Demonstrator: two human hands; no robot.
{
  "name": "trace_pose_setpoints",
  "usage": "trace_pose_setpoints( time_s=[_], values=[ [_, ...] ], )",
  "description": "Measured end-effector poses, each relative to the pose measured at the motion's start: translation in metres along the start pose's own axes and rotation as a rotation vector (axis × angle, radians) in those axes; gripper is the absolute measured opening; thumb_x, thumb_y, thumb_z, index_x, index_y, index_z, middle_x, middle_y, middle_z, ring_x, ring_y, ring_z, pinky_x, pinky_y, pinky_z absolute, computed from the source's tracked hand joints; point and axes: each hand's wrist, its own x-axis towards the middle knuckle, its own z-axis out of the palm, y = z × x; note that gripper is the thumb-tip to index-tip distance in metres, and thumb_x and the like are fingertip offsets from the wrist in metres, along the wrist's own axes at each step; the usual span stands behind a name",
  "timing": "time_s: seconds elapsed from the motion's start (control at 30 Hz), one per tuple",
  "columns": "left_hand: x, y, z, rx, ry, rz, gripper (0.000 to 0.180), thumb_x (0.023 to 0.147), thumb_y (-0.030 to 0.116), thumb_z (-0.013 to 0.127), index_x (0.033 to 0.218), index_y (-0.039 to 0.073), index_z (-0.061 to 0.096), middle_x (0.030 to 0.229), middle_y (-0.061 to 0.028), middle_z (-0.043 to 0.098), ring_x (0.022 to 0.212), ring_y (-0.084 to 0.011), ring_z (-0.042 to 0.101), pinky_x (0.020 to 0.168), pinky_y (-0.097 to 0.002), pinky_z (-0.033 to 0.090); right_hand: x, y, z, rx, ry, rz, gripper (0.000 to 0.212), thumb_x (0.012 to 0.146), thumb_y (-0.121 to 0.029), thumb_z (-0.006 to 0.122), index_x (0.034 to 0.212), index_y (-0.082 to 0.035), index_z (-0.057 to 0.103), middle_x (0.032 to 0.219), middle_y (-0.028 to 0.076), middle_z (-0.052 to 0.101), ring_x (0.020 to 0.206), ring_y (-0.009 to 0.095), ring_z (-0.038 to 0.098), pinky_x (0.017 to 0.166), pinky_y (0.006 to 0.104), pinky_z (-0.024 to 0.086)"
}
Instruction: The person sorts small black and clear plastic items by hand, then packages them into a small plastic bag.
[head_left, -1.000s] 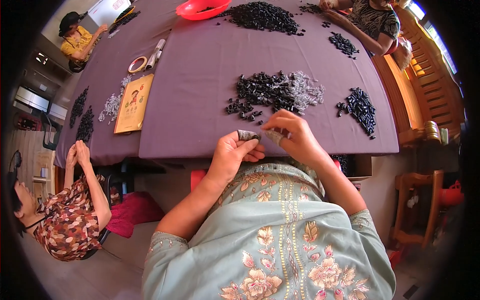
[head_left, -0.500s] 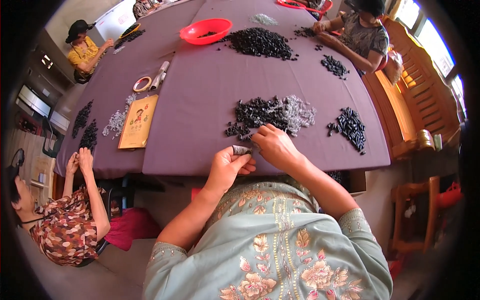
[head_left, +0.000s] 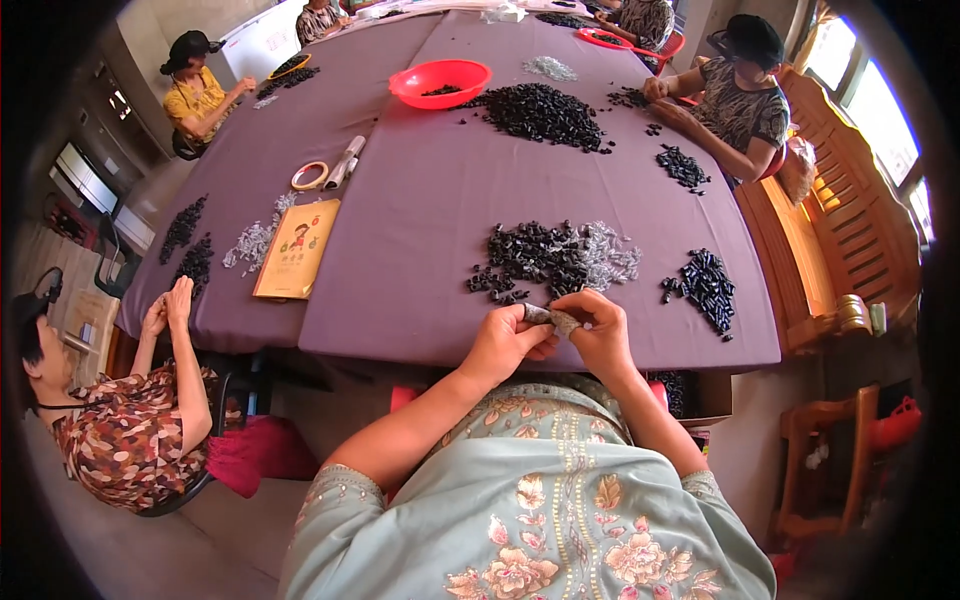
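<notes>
My left hand (head_left: 507,345) and my right hand (head_left: 600,338) meet fingertip to fingertip at the table's near edge, both closed in a pinch. Grey wrapping covers a finger on each. A small black piece was in the left fingers a moment ago; now the fingertips mostly hide what they hold. A tiny pale bit shows by the right fingers, too small to name. Just beyond lies a pile of small black cylindrical pieces (head_left: 535,255), touching a heap of small clear plastic pieces (head_left: 612,255). To the right is a separate pile of longer black pieces (head_left: 706,290).
A yellow booklet (head_left: 296,250), a tape roll (head_left: 310,176) and a red basin (head_left: 440,82) lie on the purple tablecloth (head_left: 400,250). Beyond is a large black pile (head_left: 540,115). Several people sit around the table, one at left (head_left: 130,430). An open box (head_left: 705,395) stands below the right edge.
My right hand has come back from the edge of the black pile to meet my left hand. The whole view has shifted slightly, with the table lower in the picture.
</notes>
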Motion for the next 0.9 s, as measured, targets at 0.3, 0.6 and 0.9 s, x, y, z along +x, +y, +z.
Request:
trace_pose_setpoints(
  time_s=[0.3,0.6,0.9],
  values=[
    [-0.003,0.003,-0.001,-0.016,-0.020,-0.032,0.011,0.095,0.011,0.062,0.099,0.001,0.065,0.089,-0.0082,0.071,0.075,-0.0154,0.070,0.068,-0.0275,0.058,-0.004,0.003,0.006,0.002,0.048,-0.051,0.022,0.076,0.009,0.064,0.096,-0.001,0.069,0.081,0.004,0.062,0.073,0.011,0.060,0.067,0.0255,0.049],
    [-0.005,0.004,-0.005,-0.055,-0.023,-0.028,0.013,0.095,0.011,0.062,0.102,0.000,0.064,0.091,-0.0102,0.071,0.076,-0.0168,0.070,0.068,-0.0276,0.058,0.000,-0.019,-0.010,-0.189,-0.139,-0.022,0.030,0.074,0.011,0.063,0.100,-0.001,0.071,0.084,0.007,0.062,0.073,0.015,0.059,0.067,0.0276,0.047],
    [-0.003,0.002,-0.003,0.056,-0.012,-0.044,0.012,0.094,0.010,0.063,0.102,0.000,0.063,0.091,-0.0099,0.072,0.077,-0.0166,0.070,0.068,-0.0276,0.057,0.003,-0.010,-0.017,-0.056,-0.206,0.066,0.028,0.073,0.011,0.061,0.097,0.000,0.070,0.084,0.007,0.061,0.075,0.014,0.059,0.067,0.0267,0.047]
  ],
)
